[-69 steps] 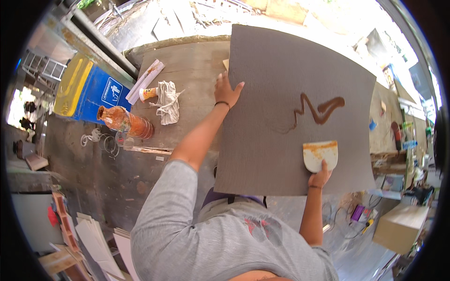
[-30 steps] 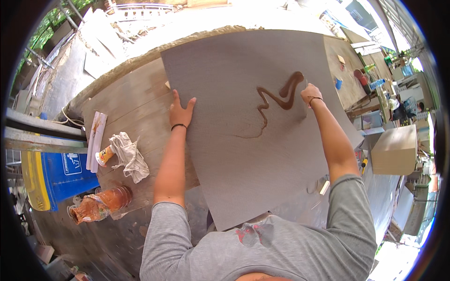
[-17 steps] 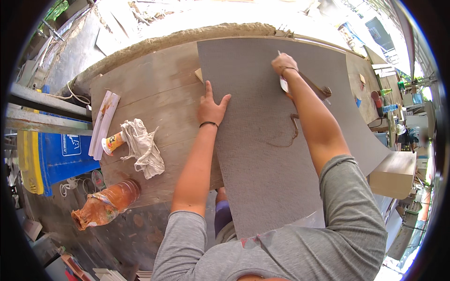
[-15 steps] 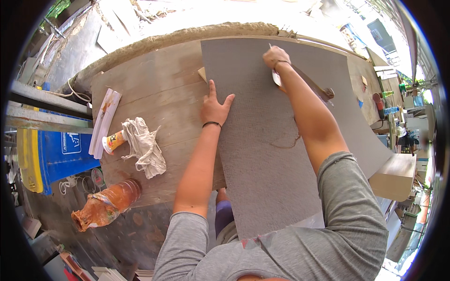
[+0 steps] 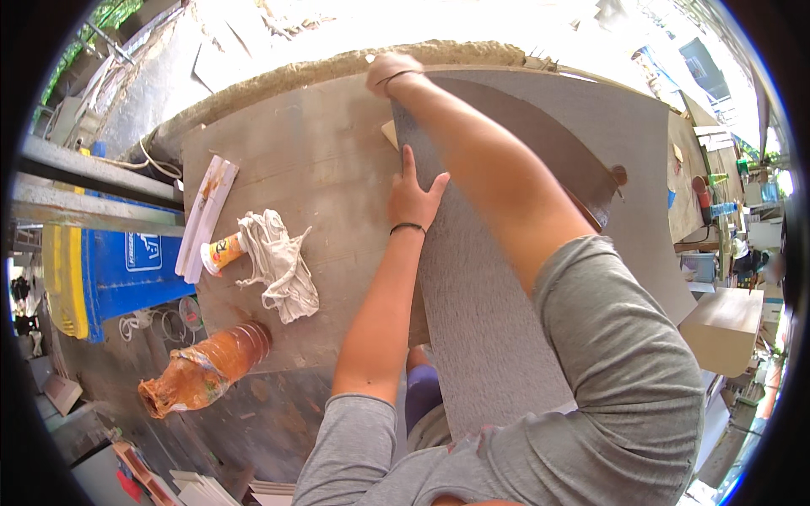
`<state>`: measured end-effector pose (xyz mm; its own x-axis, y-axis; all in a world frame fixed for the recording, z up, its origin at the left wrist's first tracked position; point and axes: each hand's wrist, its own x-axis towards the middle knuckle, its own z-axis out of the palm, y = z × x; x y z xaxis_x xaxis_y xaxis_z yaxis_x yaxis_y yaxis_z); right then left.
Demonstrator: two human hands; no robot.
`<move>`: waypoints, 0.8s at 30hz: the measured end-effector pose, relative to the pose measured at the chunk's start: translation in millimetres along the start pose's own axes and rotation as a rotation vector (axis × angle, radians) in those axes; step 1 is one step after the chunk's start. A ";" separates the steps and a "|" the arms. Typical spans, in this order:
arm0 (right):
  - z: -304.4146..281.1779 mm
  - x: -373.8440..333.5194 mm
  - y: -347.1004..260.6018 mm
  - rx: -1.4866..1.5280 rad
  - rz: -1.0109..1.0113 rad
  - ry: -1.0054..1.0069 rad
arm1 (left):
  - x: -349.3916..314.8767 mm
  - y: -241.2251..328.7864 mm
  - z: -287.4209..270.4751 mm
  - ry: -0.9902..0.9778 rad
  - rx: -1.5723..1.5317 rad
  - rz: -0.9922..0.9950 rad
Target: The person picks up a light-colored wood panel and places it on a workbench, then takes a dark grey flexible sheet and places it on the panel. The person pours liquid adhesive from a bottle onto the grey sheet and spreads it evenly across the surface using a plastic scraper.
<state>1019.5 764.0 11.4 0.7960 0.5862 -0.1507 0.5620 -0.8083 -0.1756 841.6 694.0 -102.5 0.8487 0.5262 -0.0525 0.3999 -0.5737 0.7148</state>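
Observation:
My left hand (image 5: pixel 413 198) lies at the left edge of a large grey sheet (image 5: pixel 481 320), index finger and thumb stretched apart, holding nothing. My right hand (image 5: pixel 395 74), smeared by motion, is closed at the sheet's far left corner. A small bit of a thin pale flat piece (image 5: pixel 369 59) shows at its fingers; most of it is hidden. A brown, wet-looking smear (image 5: pixel 523 126) curves over the sheet from near this hand toward a darker blob (image 5: pixel 619 174) on the right. My right forearm covers part of it.
The sheet lies on a wooden table (image 5: pixel 337 152). On its left are a crumpled cream cloth (image 5: pixel 278 266), a yellow-orange cup (image 5: pixel 221 253), pale strips (image 5: pixel 207 219) and a brown-stained plastic bottle (image 5: pixel 207 367). A blue bin (image 5: pixel 126 278) with a yellow rim stands beyond the table's left side.
My right hand has swept left to the sheet's far left corner. The brown smear on the sheet has become a broad arc. My left hand keeps its place at the edge; the whole view has shifted slightly.

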 end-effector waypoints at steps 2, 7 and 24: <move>-0.3 -3.9 -21.7 -0.006 -0.043 -0.035 | 5.0 -5.6 4.6 -0.012 -0.006 0.000; -25.9 -35.5 -45.1 0.096 -0.257 -0.058 | 3.0 12.4 -8.2 -0.139 0.020 -0.056; 0.3 -149.7 155.2 -0.046 0.226 0.090 | -22.9 5.1 -24.1 0.141 -0.169 -0.005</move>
<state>987.4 550.8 6.4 0.9181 0.3851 -0.0933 0.3759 -0.9210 -0.1020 815.9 694.2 -80.8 0.7854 0.6182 0.0327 0.3306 -0.4636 0.8221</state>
